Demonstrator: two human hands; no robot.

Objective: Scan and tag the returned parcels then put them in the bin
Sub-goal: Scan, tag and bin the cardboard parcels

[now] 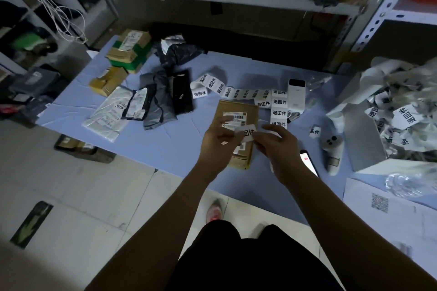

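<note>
While the brown cardboard parcel (238, 106) lies flat on the blue counter (165, 146), a single white label (247, 133) is held just above its near half, between both hands. The left hand (218, 146) pinches the label's left edge with curled fingers; the right hand (276, 146) pinches its right edge, the other fingers loosely bent. Both hands hover over the parcel, whose printed shipping slip shows just beyond the fingertips. A long strip of labels (236, 93) runs across the counter behind the parcel and down its right side. Right of the right hand lie a phone (309, 162) with a lit screen and a white scanner (332, 149). Farther right stands a grey box (361, 139) heaped with crumpled label paper. Grey mailer bags (158, 101) and small cartons (128, 51) lie well to the left.
</note>
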